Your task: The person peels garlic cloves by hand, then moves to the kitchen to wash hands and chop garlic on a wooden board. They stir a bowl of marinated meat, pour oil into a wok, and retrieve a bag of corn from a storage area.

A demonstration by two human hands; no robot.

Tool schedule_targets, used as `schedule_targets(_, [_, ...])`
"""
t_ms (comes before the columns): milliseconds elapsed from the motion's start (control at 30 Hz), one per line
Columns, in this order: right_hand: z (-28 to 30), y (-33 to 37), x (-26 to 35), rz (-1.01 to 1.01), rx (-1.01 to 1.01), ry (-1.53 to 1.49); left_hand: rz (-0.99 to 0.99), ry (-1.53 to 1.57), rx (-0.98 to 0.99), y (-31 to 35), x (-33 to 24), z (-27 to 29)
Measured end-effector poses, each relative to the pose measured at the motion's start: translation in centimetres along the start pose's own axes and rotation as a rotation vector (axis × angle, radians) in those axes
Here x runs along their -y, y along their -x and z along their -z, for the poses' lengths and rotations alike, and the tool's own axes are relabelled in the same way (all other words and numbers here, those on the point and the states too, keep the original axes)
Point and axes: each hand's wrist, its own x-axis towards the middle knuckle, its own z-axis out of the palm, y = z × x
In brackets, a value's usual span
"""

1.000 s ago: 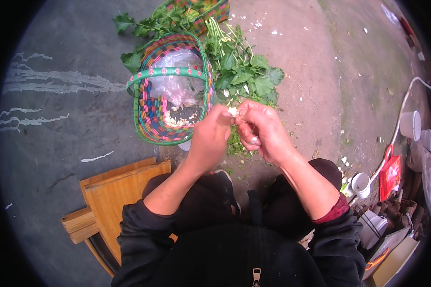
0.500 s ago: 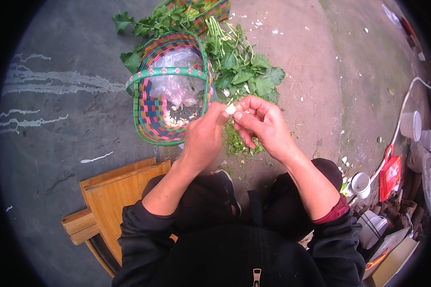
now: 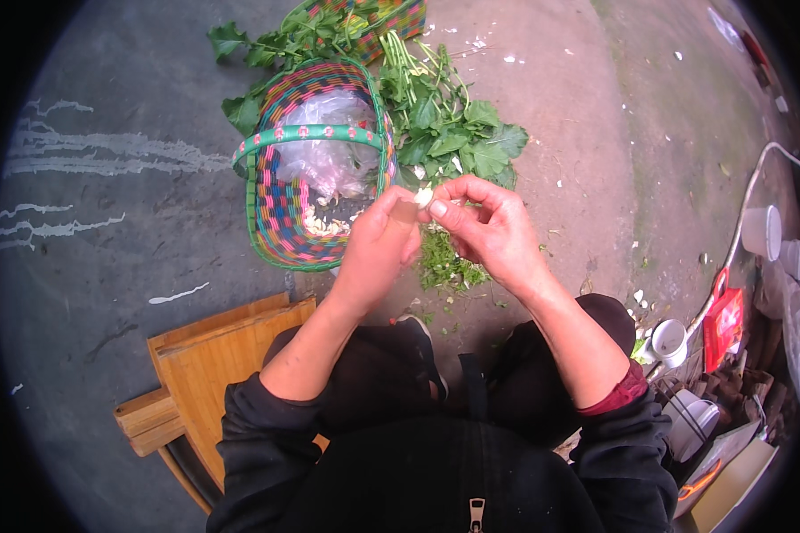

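Note:
A small white garlic clove (image 3: 424,196) is pinched between my two hands, just right of the basket's lower end. My left hand (image 3: 380,240) is closed, with its thumb and forefinger pressed on the clove's left side. From the other side, my right hand (image 3: 492,228) grips it between thumb and curled fingers. Beside them stands a multicoloured woven basket (image 3: 262,233) with a green handle (image 3: 320,132). Inside it lie a clear plastic bag (image 3: 329,142) and several pale cloves (image 3: 322,224) at the near end.
Leafy green stalks (image 3: 449,133) lie right of the basket, with more leaves on a second woven basket (image 3: 404,19) behind. Chopped green bits (image 3: 449,265) litter the floor below my hands. A wooden stool (image 3: 231,364) is at lower left; white cups (image 3: 669,342) and a red packet (image 3: 725,329) at right.
My left thumb has shifted on the clove, and the clove has moved slightly left and up. My right fingers have curled in more. The baskets and greens have stayed put.

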Motion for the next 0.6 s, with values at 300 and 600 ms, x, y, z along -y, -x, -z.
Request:
schedule_targets(300, [0.79, 0.21, 0.58, -0.208, 0.144, -0.414, -0.293, -0.584, -0.072, 0.30, 0.44, 0.25])
schedule_targets(600, [0.16, 0.06, -0.06, 0.009, 0.004, -0.088, 0.140, 0.253, 0.127, 0.21, 0.00, 0.21])
